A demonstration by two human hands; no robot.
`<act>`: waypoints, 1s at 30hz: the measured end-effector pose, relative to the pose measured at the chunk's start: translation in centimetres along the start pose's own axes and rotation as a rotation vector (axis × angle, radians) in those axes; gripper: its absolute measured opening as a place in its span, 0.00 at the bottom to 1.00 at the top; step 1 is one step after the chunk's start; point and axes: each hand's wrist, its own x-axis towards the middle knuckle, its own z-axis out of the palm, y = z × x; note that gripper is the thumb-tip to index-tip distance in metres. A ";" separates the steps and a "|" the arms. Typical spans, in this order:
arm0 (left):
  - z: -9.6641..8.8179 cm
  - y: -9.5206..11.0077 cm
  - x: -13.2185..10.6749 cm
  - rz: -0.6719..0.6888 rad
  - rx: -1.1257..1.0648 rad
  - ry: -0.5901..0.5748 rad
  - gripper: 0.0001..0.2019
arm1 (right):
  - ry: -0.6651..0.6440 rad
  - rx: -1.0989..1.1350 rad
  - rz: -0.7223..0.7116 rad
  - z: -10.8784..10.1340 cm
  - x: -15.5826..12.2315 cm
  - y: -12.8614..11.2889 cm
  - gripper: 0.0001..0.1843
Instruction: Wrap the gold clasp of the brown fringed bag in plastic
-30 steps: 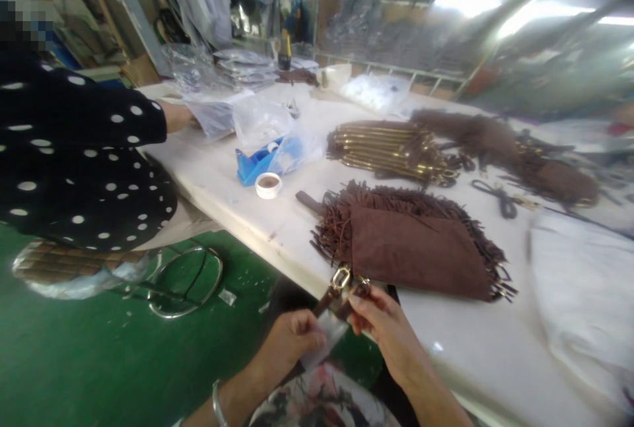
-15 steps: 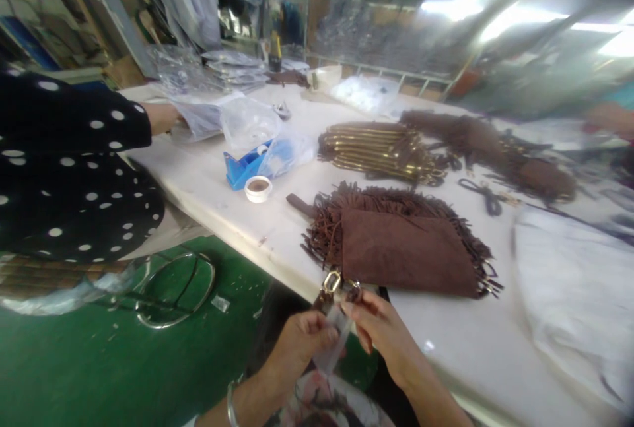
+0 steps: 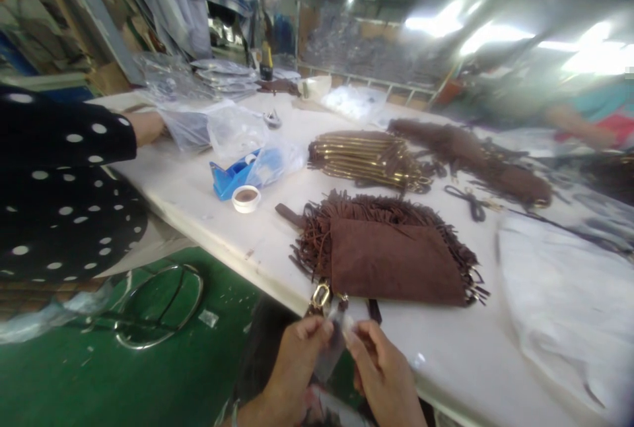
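Observation:
My left hand and my right hand are close together at the near table edge. Both pinch a small clear plastic wrap around the end of a brown strap with a gold buckle. The strap runs up to a brown suede fringed bag lying flat on the white table, just beyond my hands.
A person in a black polka-dot top works at the left, a hand at clear plastic bags. Also on the table: a blue tape dispenser, a tape roll, gold-trimmed straps, more fringed bags, white wrapping. A round stool stands on the green floor.
The view has swung right and down a little. My hands have drawn closer together on the plastic wrap and buckle, lower in the picture. Another person's arm appears at the far right.

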 end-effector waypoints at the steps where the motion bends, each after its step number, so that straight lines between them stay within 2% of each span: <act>1: 0.1 0.0 -0.1 0.009 0.000 -0.002 0.22 | 0.009 -0.012 -0.004 -0.1 0.2 -0.1 0.20; 7: 0.1 0.3 -0.5 0.053 0.035 0.000 0.26 | 0.098 -0.038 -0.012 -0.7 0.8 -0.9 0.21; 14: 0.1 -0.3 0.2 0.059 0.019 0.013 0.22 | 0.074 -0.093 0.032 -1.1 2.1 -1.0 0.22; 24: 1.1 0.1 2.2 0.113 0.110 0.142 0.17 | 0.156 -0.059 0.026 -0.7 2.5 -0.8 0.21; 27: 1.6 0.3 2.3 0.107 0.102 0.186 0.16 | 0.245 -0.077 -0.020 -0.5 2.3 -0.6 0.21; 30: 2.2 0.5 2.2 0.095 0.060 0.230 0.15 | 0.316 -0.151 -0.151 0.1 2.1 -0.5 0.19</act>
